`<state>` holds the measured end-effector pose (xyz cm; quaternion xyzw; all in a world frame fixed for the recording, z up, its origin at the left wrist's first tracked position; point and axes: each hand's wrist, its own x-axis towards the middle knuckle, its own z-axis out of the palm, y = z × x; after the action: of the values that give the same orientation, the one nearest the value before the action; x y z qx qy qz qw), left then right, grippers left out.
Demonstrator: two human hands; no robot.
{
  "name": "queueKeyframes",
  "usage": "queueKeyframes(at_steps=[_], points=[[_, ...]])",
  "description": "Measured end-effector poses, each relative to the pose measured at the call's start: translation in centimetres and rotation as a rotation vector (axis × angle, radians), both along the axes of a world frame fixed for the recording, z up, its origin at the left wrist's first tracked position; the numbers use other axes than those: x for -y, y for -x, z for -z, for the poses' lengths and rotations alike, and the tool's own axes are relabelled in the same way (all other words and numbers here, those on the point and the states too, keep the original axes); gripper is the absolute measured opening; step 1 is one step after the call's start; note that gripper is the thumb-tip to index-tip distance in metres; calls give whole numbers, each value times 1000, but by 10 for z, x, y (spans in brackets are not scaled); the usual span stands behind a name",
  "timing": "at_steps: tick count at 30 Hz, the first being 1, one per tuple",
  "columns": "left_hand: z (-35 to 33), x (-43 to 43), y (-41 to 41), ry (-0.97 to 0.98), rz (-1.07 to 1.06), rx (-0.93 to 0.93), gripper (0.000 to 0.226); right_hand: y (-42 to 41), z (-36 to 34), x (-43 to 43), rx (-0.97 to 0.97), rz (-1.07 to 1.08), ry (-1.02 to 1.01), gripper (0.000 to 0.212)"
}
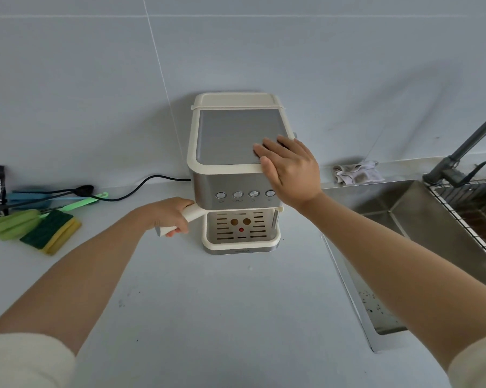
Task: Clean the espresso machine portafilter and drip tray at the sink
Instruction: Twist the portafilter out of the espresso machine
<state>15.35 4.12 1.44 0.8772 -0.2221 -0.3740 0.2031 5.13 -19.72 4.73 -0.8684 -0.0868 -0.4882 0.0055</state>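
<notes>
A cream and steel espresso machine (230, 141) stands on the counter against the wall. My left hand (169, 212) grips the cream portafilter handle (192, 212), which sticks out to the left under the button row; the portafilter's head is hidden under the machine. My right hand (288, 166) lies flat, fingers straight, on the front right corner of the machine's top. The drip tray (243, 242), with a slotted steel grate and a red float, sits in the machine's base.
A steel sink (420, 219) with a dark faucet (460, 161) and a wire rack (476, 217) lies to the right. A crumpled cloth (357, 172) sits behind it. Sponges (50, 231) and brushes (76, 204) lie at the left, by a black power cord (141, 186).
</notes>
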Motion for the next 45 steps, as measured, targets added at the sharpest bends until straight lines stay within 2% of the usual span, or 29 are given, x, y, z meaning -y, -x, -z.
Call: queueKeyframes(at_steps=[7, 11, 16, 21, 24, 28, 33, 37, 39, 45], points=[[9, 1, -4, 69, -36, -77, 44, 3, -3, -3, -53, -4, -24, 50], [23, 2, -3, 87, -51, -99, 32, 5, -5, -6, -94, -11, -62, 51], [44, -5, 16, 68, -93, -134, 26, 8, -8, -9, -107, -8, -84, 51], [62, -6, 57, 86, -153, -152, 25, 10, -9, -13, -128, 33, -92, 36], [74, -3, 87, 96, -207, -149, 25, 13, -12, -15, -169, 49, -100, 33], [83, 9, 126, 71, -259, -116, 20, 19, -19, -20, -269, 80, -115, 35], [84, 24, 159, 64, -215, -117, 18, 28, -25, -25, -449, 137, -137, 44], [84, 35, 173, 68, -166, -159, 17, 47, -24, -30, -607, 200, -306, 46], [85, 41, 177, 74, -143, -171, 16, 60, -23, -29, -670, 221, -385, 53], [83, 76, 191, 120, -64, -173, 17, 112, -11, 0, -814, 364, -478, 67]])
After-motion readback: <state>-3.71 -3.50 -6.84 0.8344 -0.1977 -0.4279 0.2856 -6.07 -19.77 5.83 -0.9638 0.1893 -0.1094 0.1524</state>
